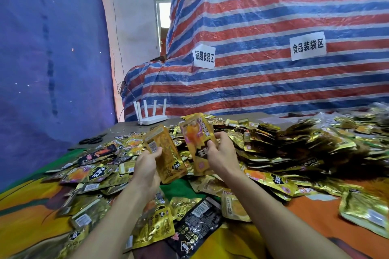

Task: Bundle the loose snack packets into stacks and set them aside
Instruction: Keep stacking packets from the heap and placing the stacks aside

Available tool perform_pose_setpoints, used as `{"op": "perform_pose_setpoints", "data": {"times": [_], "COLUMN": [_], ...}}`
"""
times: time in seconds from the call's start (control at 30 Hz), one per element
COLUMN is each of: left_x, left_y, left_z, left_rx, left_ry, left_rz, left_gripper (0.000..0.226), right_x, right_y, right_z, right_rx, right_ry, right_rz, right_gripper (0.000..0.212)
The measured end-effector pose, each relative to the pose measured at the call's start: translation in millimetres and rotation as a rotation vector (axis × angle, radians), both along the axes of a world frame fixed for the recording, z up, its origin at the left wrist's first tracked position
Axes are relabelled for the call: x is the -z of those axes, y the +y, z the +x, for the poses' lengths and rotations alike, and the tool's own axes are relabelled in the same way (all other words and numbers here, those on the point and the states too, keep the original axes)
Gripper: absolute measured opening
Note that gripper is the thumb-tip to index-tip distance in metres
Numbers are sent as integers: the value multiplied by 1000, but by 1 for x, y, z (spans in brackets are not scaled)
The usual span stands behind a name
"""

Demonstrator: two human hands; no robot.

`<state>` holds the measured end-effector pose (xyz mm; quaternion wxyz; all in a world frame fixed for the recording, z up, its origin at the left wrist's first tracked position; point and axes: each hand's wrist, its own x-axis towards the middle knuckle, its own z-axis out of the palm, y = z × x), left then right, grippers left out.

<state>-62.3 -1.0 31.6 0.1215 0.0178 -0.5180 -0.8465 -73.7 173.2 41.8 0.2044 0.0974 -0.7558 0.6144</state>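
On the far left of my feed hangs a blue woven tarpaulin point(52, 69). At its foot, on the bare grey back edge of the counter point(126, 129), lie black-handled scissors point(92, 140). To their right stands a white plastic router point(150, 116) with four upright antennas. An orange, yellow and green printed cloth point(315, 212) covers the nearer part of the counter.

I see the left hand point(146, 169) raised above the cloth, holding an amber-gold foil snack packet point(168, 155) upright. Its plain back, with a white barcode label, faces me. The thumb presses beside that label, and the other fingers are hidden behind the packet.

Just beside it, the right hand point(224, 157) pinches a second gold foil snack packet point(196, 143), front towards me. It shows an orange picture above and a black band with white characters below. The fingers point(221, 135) curl round its right edge. I cannot tell whether the two packets touch.

Under and around both hands spreads a heap of loose gold foil snack packets point(273, 145), thickest on the right. Among them lies a black foil packet point(197, 221).

Behind rises a red, white and blue striped tarpaulin point(273, 17) bearing two white paper signs point(307, 46) with black characters.
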Motion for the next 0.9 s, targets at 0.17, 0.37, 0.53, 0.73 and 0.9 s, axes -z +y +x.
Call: {"op": "perform_pose_setpoints", "data": {"times": [0.17,0.37,0.53,0.73,0.9], "left_x": [0,8,22,29,29], "left_y": [10,21,27,26,28], "left_z": [8,2,3,2,5], "left_rx": [159,-106,-50,-6,-131], "left_ry": [19,88,180,200,320], "left_rz": [-41,-305,-447,-611,-631], "left_gripper": [32,24,25,52,60], "right_x": [6,17,26,33,31], "right_y": [-20,-33,-41,-48,-44], "right_z": [12,11,6,1,-2], "right_rx": [-263,-404,-446,-316,-282], "right_ry": [-57,-108,-191,-84,48], "right_rz": [-136,-197,-409,-365,-279], "right_gripper": [12,32,26,51,33]}}
